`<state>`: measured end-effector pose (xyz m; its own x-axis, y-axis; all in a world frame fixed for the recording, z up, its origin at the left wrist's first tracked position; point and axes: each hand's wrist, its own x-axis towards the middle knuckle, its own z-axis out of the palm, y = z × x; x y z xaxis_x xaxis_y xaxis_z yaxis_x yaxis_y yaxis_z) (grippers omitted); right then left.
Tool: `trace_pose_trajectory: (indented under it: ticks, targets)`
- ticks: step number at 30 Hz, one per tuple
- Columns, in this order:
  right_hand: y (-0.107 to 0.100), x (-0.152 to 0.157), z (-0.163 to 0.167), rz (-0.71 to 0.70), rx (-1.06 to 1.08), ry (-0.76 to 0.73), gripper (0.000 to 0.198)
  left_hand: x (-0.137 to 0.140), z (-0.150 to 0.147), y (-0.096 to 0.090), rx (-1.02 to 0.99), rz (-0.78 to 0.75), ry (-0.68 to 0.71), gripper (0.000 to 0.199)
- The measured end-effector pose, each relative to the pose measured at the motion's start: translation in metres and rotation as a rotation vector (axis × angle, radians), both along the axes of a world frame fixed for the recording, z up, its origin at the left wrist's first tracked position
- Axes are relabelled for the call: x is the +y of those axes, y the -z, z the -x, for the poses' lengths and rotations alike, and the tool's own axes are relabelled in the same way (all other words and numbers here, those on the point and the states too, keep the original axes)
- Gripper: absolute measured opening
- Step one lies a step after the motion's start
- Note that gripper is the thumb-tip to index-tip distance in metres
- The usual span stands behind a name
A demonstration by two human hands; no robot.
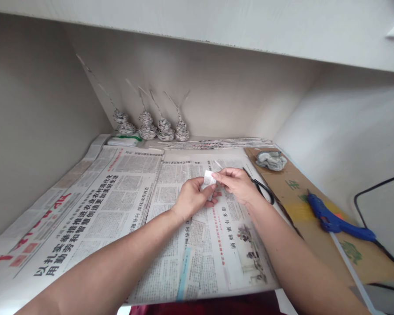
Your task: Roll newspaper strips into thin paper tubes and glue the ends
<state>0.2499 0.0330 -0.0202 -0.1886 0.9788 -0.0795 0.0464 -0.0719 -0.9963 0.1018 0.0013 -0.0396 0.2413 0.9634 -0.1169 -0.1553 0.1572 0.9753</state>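
A small piece of printed paper (209, 178) is pinched between both hands, above the middle of the table. My left hand (191, 197) grips its lower left part between thumb and fingers. At its upper right, the thumb and fingertips of my right hand (235, 181) close on the same piece. Spread newspaper (174, 236) lies under both hands. Partly hidden behind my right hand are black-handled scissors (266, 189), lying by the newspaper's right edge.
Several gourd-shaped woven paper pieces (166, 130) stand along the back wall, beside a bundle of thin paper rods (230, 143). On the cardboard (298, 214) at right are a blue glue gun (335, 221) and a crumpled grey cloth (271, 160). A black cable (377, 189) hangs at far right.
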Motion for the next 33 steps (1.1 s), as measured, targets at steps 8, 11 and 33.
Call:
trace_pose_trajectory:
  ticks: [8, 11, 33]
  targets:
    - [0.004, 0.004, -0.008, -0.013, 0.095, -0.036, 0.031, 0.0, 0.001, -0.004, -0.021, 0.058, 0.016, 0.03]
    - [0.003, 0.007, -0.017, -0.02, 0.045, -0.13, 0.031, 0.001, 0.002, -0.005, -0.031, 0.092, 0.007, 0.03]
    - [0.003, 0.004, -0.01, -0.043, -0.067, -0.057, 0.03, 0.004, 0.002, 0.001, 0.006, 0.031, -0.016, 0.031]
